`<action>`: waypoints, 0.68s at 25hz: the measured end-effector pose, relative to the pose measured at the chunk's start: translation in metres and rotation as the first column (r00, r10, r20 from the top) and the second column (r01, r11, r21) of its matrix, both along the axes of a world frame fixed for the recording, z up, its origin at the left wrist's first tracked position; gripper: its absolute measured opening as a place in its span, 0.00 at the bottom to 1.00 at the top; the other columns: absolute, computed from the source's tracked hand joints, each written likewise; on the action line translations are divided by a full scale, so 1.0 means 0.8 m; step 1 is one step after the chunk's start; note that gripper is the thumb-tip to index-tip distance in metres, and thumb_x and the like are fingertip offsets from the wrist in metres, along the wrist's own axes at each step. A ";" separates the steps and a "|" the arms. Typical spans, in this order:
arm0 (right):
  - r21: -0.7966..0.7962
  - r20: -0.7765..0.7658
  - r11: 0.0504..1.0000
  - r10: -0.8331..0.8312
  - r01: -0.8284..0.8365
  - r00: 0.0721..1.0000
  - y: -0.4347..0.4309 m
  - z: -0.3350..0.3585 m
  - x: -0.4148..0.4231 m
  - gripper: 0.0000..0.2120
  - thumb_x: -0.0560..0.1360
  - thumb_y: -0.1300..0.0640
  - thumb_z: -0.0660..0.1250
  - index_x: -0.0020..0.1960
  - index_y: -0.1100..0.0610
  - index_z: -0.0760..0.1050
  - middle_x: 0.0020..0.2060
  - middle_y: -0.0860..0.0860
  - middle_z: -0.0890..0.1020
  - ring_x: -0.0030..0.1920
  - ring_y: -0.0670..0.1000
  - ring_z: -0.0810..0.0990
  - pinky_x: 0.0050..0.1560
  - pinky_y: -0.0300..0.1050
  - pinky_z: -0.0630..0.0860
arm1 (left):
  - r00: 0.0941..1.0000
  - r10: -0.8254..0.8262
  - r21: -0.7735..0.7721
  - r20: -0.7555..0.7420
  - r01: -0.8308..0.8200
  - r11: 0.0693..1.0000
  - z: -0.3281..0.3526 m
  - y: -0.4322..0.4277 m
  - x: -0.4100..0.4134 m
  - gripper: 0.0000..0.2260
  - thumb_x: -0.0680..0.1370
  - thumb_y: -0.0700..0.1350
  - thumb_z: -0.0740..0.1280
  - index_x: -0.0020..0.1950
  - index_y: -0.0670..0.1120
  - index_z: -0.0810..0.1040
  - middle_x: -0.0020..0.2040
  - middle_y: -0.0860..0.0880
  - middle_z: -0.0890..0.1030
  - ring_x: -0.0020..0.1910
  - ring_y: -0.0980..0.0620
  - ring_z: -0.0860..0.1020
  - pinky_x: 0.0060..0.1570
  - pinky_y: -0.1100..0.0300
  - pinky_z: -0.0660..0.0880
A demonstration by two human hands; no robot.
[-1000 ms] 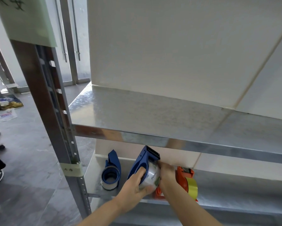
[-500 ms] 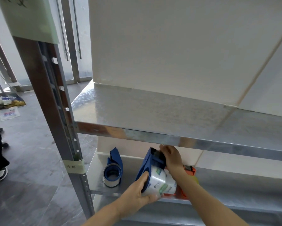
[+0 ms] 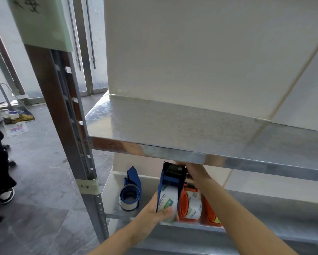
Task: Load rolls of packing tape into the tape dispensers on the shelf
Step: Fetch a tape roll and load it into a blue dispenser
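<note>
Under the upper shelf (image 3: 173,126), the left hand (image 3: 154,212) gripped the tape roll (image 3: 168,201) inside the blue dispenser (image 3: 171,179); the right hand (image 3: 193,171) pinched its top.

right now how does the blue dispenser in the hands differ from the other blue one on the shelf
The held blue dispenser is gripped by both hands, left hand at the roll and right hand at the top; the other blue dispenser rests untouched on the lower shelf. The held one carries a full labelled tape roll; the other's roll looks thin. The held one sits beside the orange dispenser; the other stands apart, left. Both are blue.
</note>
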State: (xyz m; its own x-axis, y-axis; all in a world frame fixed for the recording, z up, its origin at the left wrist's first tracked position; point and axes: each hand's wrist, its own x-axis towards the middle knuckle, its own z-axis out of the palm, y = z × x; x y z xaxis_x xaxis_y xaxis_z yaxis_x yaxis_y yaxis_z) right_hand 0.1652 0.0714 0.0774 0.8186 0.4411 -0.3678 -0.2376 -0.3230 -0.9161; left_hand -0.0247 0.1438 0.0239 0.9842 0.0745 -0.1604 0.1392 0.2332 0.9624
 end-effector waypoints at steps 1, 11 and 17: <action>0.096 -0.170 0.995 0.009 0.008 0.985 -0.001 -0.001 0.003 0.05 0.73 0.63 0.70 0.49 0.59 0.78 0.44 0.56 0.84 0.47 0.56 0.81 0.48 0.48 0.80 | 1.000 0.001 0.004 0.019 -0.001 1.000 -0.001 0.001 -0.002 0.21 0.78 0.47 0.67 0.69 0.50 0.67 0.58 0.50 0.82 0.59 0.52 0.79 0.64 0.54 0.72; 0.150 -0.386 0.982 -0.049 0.115 0.921 0.005 -0.059 -0.012 0.33 0.63 0.37 0.75 0.61 0.57 0.79 0.60 0.57 0.82 0.62 0.60 0.78 0.66 0.54 0.73 | 0.996 0.087 -0.116 0.020 -0.084 0.990 0.008 0.009 -0.015 0.15 0.79 0.45 0.64 0.64 0.42 0.69 0.49 0.45 0.83 0.53 0.46 0.80 0.61 0.51 0.74; 0.139 -0.415 0.972 -0.116 0.189 0.902 -0.006 -0.088 -0.061 0.23 0.79 0.41 0.57 0.53 0.58 0.79 0.46 0.60 0.86 0.49 0.61 0.83 0.51 0.57 0.79 | 0.992 0.128 -0.220 -0.016 -0.129 0.967 0.009 0.016 0.005 0.04 0.80 0.43 0.62 0.51 0.45 0.76 0.43 0.41 0.81 0.46 0.44 0.78 0.56 0.46 0.72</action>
State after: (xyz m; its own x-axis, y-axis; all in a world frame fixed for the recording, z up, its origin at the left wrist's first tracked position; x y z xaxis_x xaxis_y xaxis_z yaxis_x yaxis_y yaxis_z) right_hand 0.1163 0.0662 0.0071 0.6796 0.4084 -0.6094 -0.6302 -0.1000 -0.7699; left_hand -0.0210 0.1565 0.0308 0.9684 0.1628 -0.1888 0.0960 0.4553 0.8851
